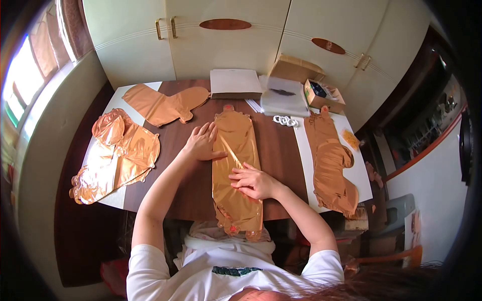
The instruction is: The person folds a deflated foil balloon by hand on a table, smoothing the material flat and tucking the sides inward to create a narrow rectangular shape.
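A long copper-coloured foil balloon, flat and folded lengthwise, lies in front of me, its near end reaching the table's front edge. My left hand rests flat on its left edge, fingers pointing away and thumb across the foil. Lower down on the right, my right hand lies on the same balloon with its fingers stretched to the left. A narrow pale strip, like a bright crease, runs slantwise over the foil to the right fingertips.
More flat foil balloons lie at the left, back left and right. Along the back are a white box, clear plastic bags, an open carton, white rings and a yellowish bundle. Cupboards stand behind the table.
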Demonstrator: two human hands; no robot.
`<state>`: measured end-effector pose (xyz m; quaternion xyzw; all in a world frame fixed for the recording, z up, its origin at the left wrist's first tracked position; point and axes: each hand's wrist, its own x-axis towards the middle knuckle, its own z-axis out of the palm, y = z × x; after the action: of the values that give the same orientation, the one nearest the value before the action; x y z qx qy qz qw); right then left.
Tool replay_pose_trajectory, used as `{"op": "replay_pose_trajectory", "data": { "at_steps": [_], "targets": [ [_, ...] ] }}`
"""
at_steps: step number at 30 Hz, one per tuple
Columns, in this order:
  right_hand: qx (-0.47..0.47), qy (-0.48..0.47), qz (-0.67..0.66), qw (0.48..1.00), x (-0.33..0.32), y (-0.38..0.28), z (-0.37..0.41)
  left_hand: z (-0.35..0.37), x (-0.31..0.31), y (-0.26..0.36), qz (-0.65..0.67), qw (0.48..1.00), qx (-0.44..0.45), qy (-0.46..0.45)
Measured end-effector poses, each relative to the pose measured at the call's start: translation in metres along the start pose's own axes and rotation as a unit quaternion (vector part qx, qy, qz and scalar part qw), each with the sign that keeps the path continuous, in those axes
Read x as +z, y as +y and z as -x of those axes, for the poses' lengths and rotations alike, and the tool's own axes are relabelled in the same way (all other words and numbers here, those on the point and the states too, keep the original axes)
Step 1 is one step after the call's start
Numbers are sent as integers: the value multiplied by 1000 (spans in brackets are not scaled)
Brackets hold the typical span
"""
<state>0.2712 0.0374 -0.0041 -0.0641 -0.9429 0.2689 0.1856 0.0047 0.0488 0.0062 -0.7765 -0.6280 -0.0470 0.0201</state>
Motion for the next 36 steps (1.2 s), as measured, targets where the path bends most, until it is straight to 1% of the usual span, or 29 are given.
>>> {"op": "replay_pose_trajectory", "data": {
  "at_steps": [2, 5, 9, 12, 13, 16, 22, 28, 32, 36],
  "targets": [
    [-5, 0, 3, 1000, 0, 2, 0, 0, -1, 1, 1, 1000, -6, -7],
    [-5, 2, -8, 1000, 1, 2, 0, 3, 4, 0, 1, 1000, 10, 17],
    [-8, 6, -5, 1000, 2, 4, 0, 21, -10, 8, 14, 994, 108, -13],
    [0, -3, -13, 1000, 2, 2, 0, 28, -6, 8, 33, 987, 156, -8],
    [3, -6, -20, 1000, 1, 1, 0, 29, -5, 8, 29, 987, 159, 9],
    [3, -4, -14, 1000, 1, 1, 0, 28, 0, 6, 3, 989, 142, 40],
    [5, -5, -10, 1000, 1, 1, 0, 23, -2, 7, -15, 993, 109, 38],
    [-4, -1, -5, 1000, 1, 2, 0, 4, -4, -7, -1, 999, 42, -11],
    [-7, 3, 1, 1000, 0, 0, 1, -7, -2, -18, -15, 999, 17, -29],
    [2, -3, -22, 1000, 0, -1, 1, -11, -9, -21, -12, 998, -11, -56]
  ]
}}
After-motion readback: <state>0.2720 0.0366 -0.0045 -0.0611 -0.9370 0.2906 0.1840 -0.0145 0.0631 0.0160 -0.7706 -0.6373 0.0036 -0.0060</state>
